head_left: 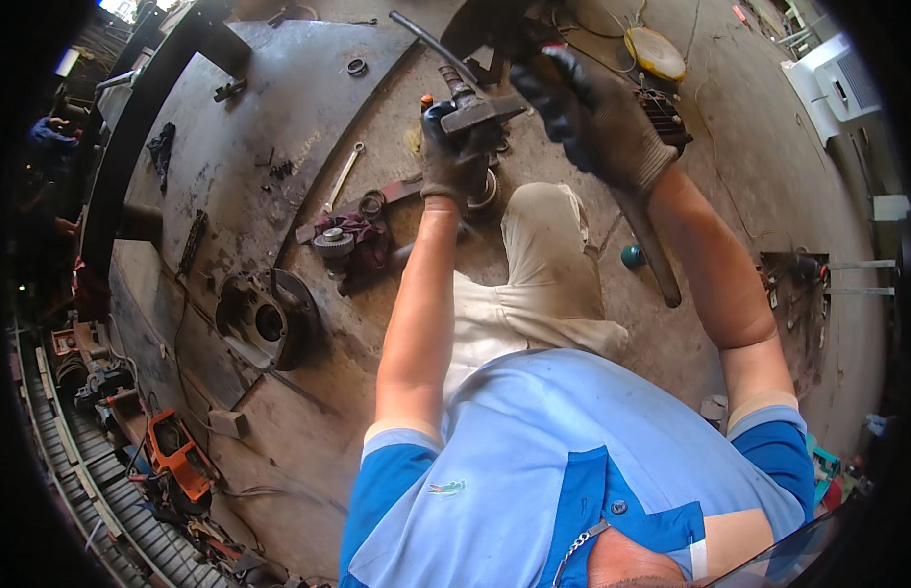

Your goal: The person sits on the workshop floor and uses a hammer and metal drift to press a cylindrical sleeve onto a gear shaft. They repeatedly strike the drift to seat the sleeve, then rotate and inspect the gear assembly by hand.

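Observation:
In a dark work glove, my left hand (457, 147) is closed around a grey T-shaped metal piece (483, 115) with a ridged stem. A small orange tip (427, 101) shows beside its thumb. My right hand (592, 118), also gloved, is just to the right with its fingers curled. What lies in those fingers is hidden against a dark machine part (504, 39) at the top. A thin metal rod (431, 44) slants down toward the T-shaped piece. Below my right wrist a long brown bar (651, 250) runs downward; whether my right hand holds it I cannot tell.
On the floor to the left lie a combination wrench (345, 176), a gear (334, 241) by a dark red rag (369, 245), and a round metal housing (267, 318). A yellow disc (655, 54) lies beyond my right hand. A dark steel frame (132, 127) stands far left.

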A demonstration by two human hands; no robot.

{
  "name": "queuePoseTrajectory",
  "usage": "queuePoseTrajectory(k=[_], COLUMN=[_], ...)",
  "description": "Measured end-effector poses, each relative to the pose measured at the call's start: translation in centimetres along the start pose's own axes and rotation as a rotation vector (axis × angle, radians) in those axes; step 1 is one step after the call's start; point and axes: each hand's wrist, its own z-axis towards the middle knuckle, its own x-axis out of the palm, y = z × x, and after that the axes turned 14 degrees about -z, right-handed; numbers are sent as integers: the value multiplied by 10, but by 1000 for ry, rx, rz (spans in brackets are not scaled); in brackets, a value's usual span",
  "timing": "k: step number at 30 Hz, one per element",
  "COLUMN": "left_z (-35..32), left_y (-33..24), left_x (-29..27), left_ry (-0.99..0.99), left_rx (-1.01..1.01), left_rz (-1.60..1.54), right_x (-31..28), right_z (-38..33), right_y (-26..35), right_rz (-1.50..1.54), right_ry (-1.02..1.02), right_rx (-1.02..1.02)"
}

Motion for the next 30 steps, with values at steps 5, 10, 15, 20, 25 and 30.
queuePoseTrajectory(k=[5, 10, 15, 20, 25, 30], left_z=[1, -5, 0, -2, 1, -1], left_y=[5, -16, -22, -17, -29, -28], left_x=[-2, 12, 16, 14, 20, 13], left_ry=[-7, -33, -16, -1, -14, 66], left_rx=[83, 2, -48, 27, 12, 4], left_rz=[109, -38, -107, -146, -191, -97], right_x=[27, -14, -143, -74, 24, -12], right_z=[-5, -3, -2, 3, 6, 2], right_y=[6, 29, 82, 45, -25, 5], right_rz=[17, 78, 515, 17, -20, 169], right_ry=[229, 302, -104, -517, 235, 211], right_rx=[55, 178, -157, -179, 277, 284])
